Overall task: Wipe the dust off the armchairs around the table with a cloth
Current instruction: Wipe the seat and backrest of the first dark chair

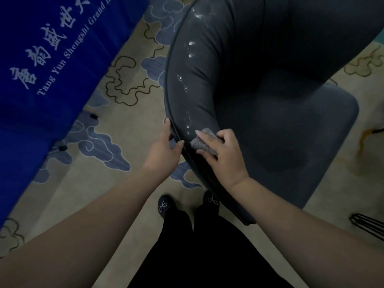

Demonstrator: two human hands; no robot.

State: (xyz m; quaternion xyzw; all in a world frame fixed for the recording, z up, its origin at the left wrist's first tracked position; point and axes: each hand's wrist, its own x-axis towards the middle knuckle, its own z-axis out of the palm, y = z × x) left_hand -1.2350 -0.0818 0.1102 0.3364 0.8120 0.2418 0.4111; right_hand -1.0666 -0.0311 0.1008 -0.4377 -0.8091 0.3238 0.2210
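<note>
A dark grey armchair [270, 104] with a curved back fills the upper right of the head view. White dust [190, 53] is scattered in patches along the top of its backrest. My right hand [223, 156] presses a small grey cloth [202, 142] against the near end of the backrest, fingers curled over it. My left hand [166, 150] grips the outer rim of the backrest just left of the cloth, thumb on the rim's top.
A blue tablecloth [47, 65] with white lettering hangs along the left. Patterned beige and blue carpet [116, 121] lies between it and the chair. My feet in dark shoes [164, 205] stand below the chair. Black metal legs [367, 223] show at the right edge.
</note>
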